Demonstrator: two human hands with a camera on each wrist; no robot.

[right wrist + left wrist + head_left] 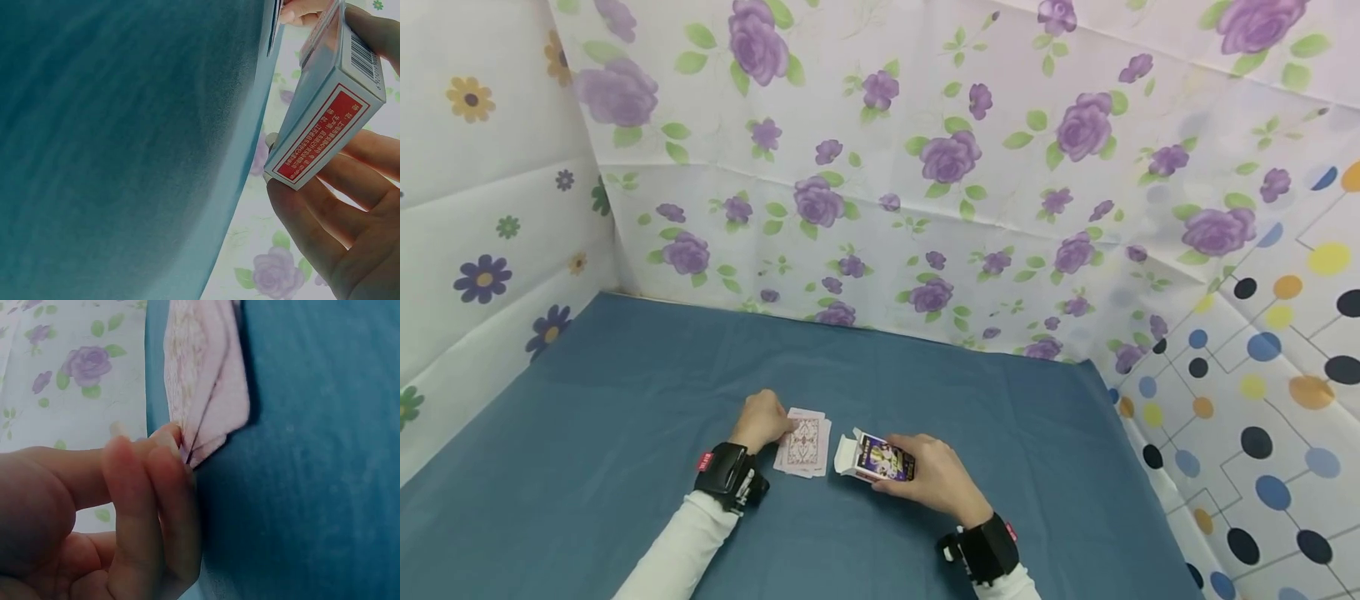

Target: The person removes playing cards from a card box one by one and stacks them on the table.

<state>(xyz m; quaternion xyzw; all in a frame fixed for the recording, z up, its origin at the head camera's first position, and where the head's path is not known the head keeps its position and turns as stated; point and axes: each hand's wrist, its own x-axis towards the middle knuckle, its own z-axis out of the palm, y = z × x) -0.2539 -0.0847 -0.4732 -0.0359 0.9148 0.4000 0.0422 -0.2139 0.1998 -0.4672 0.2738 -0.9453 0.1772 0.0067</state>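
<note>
several cards [803,448] (edge pinched) just right of left hand [762,419]

A dark blue desk [1000,392], its covering faintly creased, is enclosed on three sides: a rear hanging [880,250], white with purple roses and green leaves, rises along the far edge and is crossed by shallow fold lines. Beyond the left edge, a white left hanging [475,192] bears scattered yellow, purple and green flowers; beyond the right edge, a right hanging [1285,407] shows black, blue, yellow and orange dots with thin connecting lines, meeting the rear hanging near the far right corner, under soft, diffuse light.
</note>
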